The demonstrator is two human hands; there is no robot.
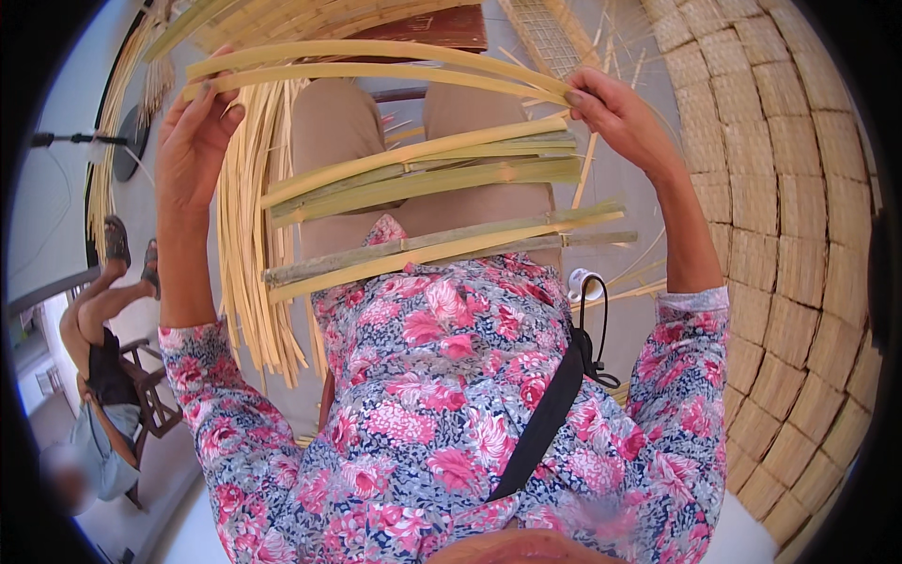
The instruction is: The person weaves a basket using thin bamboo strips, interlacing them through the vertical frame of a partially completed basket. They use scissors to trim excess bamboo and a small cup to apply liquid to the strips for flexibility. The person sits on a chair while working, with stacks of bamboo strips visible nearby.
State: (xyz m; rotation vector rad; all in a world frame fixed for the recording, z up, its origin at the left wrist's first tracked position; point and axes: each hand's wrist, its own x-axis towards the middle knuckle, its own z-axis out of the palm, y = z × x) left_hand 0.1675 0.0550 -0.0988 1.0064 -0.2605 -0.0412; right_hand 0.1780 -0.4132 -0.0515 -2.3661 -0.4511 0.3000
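Observation:
Two pale bamboo strips [394, 60] span the space between my hands, above my knees. My left hand [201, 123] holds their left ends, which are spread slightly apart. At the right, my right hand [609, 106] pinches the other ends together, where the strips meet. Across my thighs lie several split bamboo strips [430, 173], some green and some pale. Closer to my waist rests another small group of bamboo strips [451, 243], some showing grey-green outer skin.
A bundle of thin bamboo splints [257, 233] hangs at my left. Woven blocks [768, 183] are stacked along the right, near a white mug [586, 284] on the floor. A reddish-brown wooden surface [430, 29] lies beyond my knees. Far left, a person [106, 395] sits on a chair.

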